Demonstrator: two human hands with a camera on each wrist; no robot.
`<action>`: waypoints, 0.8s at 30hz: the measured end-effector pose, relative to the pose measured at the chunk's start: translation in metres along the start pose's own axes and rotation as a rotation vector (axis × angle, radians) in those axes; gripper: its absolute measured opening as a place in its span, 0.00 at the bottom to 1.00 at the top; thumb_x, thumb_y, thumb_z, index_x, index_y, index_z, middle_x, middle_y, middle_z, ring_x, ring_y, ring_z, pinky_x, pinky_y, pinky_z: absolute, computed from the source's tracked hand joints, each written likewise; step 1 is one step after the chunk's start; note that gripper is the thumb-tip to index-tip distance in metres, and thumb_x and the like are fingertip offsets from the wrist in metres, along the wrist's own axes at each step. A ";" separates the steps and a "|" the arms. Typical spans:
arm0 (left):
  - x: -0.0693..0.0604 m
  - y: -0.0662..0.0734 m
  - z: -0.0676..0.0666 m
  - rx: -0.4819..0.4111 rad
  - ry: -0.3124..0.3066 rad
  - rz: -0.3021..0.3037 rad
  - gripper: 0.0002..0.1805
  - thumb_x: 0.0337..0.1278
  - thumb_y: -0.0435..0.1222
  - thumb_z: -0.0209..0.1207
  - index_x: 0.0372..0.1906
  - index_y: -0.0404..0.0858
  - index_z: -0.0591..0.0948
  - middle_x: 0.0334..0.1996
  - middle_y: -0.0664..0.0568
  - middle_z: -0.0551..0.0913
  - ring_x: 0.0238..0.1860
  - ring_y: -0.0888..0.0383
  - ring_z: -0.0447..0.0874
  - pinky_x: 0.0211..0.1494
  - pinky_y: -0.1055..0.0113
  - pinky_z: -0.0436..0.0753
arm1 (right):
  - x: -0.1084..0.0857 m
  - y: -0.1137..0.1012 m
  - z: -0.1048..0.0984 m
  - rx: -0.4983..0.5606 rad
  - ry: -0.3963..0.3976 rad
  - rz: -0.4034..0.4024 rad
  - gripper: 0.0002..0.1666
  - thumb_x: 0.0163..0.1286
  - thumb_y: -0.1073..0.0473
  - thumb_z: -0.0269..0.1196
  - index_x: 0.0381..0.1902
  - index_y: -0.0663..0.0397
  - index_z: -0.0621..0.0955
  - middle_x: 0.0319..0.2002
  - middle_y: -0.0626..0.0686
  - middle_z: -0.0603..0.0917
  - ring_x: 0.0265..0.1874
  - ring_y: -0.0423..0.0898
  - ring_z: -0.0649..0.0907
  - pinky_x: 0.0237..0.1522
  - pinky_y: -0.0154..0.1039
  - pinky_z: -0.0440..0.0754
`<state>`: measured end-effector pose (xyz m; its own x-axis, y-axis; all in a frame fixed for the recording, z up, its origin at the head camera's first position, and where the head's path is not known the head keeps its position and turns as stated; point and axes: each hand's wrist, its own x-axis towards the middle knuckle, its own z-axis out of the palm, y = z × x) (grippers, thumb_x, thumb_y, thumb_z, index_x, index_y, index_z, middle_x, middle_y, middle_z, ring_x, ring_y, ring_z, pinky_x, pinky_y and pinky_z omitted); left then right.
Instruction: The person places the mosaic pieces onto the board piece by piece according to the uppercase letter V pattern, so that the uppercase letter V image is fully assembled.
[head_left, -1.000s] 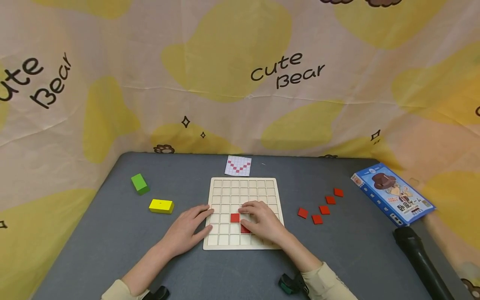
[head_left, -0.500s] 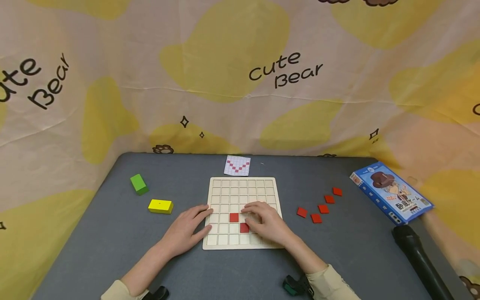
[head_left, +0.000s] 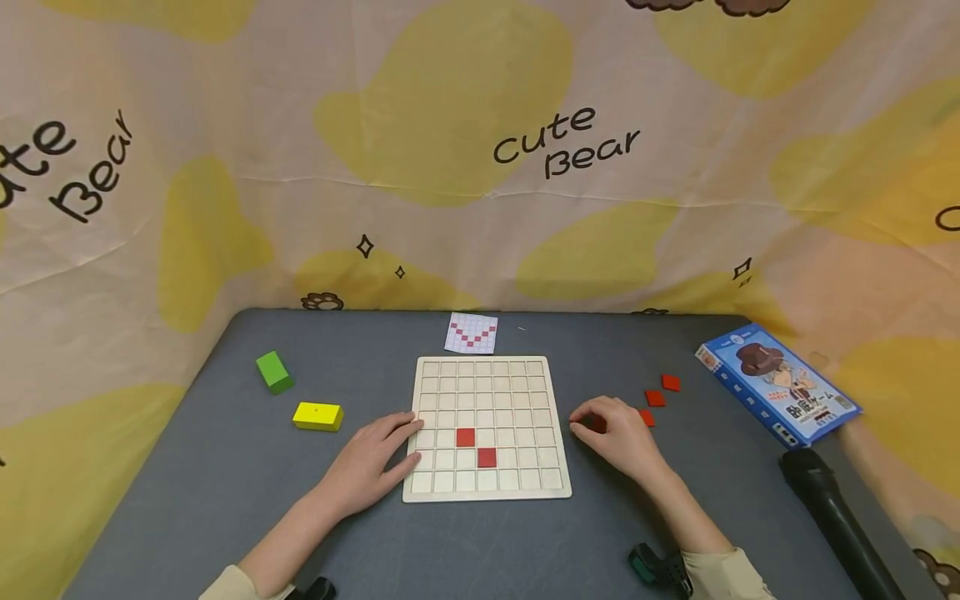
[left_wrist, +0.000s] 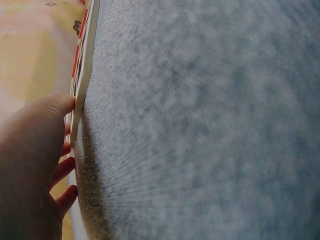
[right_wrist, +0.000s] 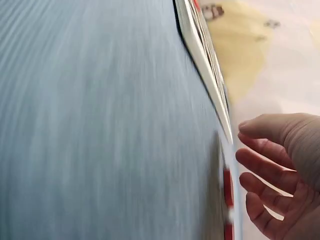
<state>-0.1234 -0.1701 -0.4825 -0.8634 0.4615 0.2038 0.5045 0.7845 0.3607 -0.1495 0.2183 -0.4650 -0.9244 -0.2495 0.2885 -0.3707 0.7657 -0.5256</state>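
A cream grid board [head_left: 517,417] lies on the table with one red square tile [head_left: 465,437] in a cell and another red tile [head_left: 487,457] diagonally below it. Along the board's left edge rests my left hand [head_left: 367,458], thumb and fingertips touching the rim; the left wrist view shows the thumb [left_wrist: 62,103] on that edge. Just off the right edge is my right hand [head_left: 618,433], its fingers loosely bent. Nothing shows between its fingers [right_wrist: 265,165] in the right wrist view. Loose red tiles [head_left: 655,398] lie beyond it, some hidden by the hand.
A pattern card [head_left: 471,333] with red squares lies behind the board. To the left are a green block [head_left: 274,372] and a yellow block [head_left: 317,416]. At right, a blue box [head_left: 780,383] lies above a black microphone-like object [head_left: 840,517].
My right hand has left the board and moved right to the loose tiles, uncovering the second red tile in the grid. The left hand stays on the board's edge.
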 end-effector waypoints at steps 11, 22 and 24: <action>-0.001 0.000 0.000 -0.004 0.009 0.006 0.27 0.63 0.47 0.62 0.64 0.42 0.77 0.62 0.47 0.75 0.63 0.48 0.72 0.62 0.46 0.71 | -0.017 0.027 -0.028 -0.100 0.007 0.089 0.12 0.55 0.59 0.74 0.39 0.52 0.87 0.42 0.54 0.85 0.43 0.54 0.81 0.44 0.55 0.79; -0.001 0.000 0.000 0.001 0.005 0.001 0.27 0.63 0.47 0.62 0.65 0.43 0.76 0.63 0.48 0.74 0.63 0.49 0.72 0.63 0.47 0.71 | -0.018 0.031 -0.031 -0.101 -0.035 0.120 0.13 0.56 0.57 0.74 0.40 0.53 0.86 0.44 0.56 0.84 0.46 0.57 0.80 0.49 0.59 0.76; -0.001 0.000 0.000 0.002 0.007 0.002 0.27 0.63 0.47 0.62 0.65 0.43 0.76 0.63 0.48 0.74 0.64 0.49 0.72 0.62 0.47 0.71 | -0.018 0.031 -0.030 -0.105 -0.034 0.120 0.14 0.56 0.57 0.74 0.40 0.54 0.86 0.44 0.56 0.84 0.46 0.57 0.80 0.49 0.58 0.77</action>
<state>-0.1226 -0.1708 -0.4830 -0.8622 0.4607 0.2106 0.5065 0.7844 0.3579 -0.1417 0.2640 -0.4621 -0.9646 -0.1715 0.2005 -0.2480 0.8487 -0.4671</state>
